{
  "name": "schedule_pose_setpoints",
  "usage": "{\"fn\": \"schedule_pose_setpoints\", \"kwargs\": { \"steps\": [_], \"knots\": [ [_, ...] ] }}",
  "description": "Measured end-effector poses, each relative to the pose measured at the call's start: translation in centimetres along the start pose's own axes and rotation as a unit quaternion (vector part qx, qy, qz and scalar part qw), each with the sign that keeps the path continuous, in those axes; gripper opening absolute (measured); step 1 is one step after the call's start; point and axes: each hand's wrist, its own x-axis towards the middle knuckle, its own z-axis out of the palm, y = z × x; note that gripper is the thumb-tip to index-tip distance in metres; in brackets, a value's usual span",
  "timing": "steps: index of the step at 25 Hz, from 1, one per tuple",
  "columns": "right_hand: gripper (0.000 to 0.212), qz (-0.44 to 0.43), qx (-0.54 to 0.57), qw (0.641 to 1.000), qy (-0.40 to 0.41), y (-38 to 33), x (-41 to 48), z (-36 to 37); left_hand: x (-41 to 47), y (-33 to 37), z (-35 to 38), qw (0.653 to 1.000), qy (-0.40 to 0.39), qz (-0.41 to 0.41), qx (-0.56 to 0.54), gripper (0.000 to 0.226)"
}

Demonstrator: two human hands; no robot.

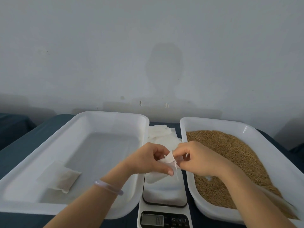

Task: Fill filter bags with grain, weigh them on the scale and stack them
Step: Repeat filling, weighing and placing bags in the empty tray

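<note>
Light was soft and dimmish, bluish cast. Head shadow fell on wall (164,68) at 12 o'clock, so source sat behind camera. Small glare on tray (245,129) rim at 2 o'clock. Motion blur on right arm (271,199) at 4 o'clock. Edges bowed.
</note>
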Motion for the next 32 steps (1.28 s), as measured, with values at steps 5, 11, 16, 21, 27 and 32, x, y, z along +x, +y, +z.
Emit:
{"fn": "schedule_pose_setpoints", "kwargs": {
  "steps": [5, 11, 16, 21, 27, 32],
  "knots": [
    [0.037, 0.003, 0.074, 0.997, -0.023, -0.2, -1.2, -0.8, -0.3, 1.5, -1.0, 0.988, -0.094, -0.052, 0.112, 0.027],
    [0.034, -0.006, 0.057, 0.998, -0.023, 0.7, -1.2, -0.8, 0.9, 2.8, 0.9, 0.979, -0.166, -0.039, 0.115, 0.030],
    [0.022, 0.141, 0.028, 0.985, 0.092, 7.8, -3.9, -3.3, 1.1, 0.9, 1.4, 0.994, -0.073, -0.057, 0.056, 0.014],
    [0.041, 0.424, -0.114, 0.897, -0.058, 16.0, -8.7, -3.5, 1.2, 0.3, 1.8, 0.999, 0.024, -0.019, -0.040, 0.017],
    [0.010, 0.394, -0.114, 0.912, 0.013, 17.5, -8.3, -3.0, 1.0, -0.1, 2.2, 0.997, 0.067, -0.033, -0.028, 0.042],
    [0.021, 0.407, -0.215, 0.884, 0.079, 18.0, -5.7, -4.1, 1.0, -0.1, 2.4, 0.994, 0.078, -0.036, -0.066, 0.047]
  ]
}}
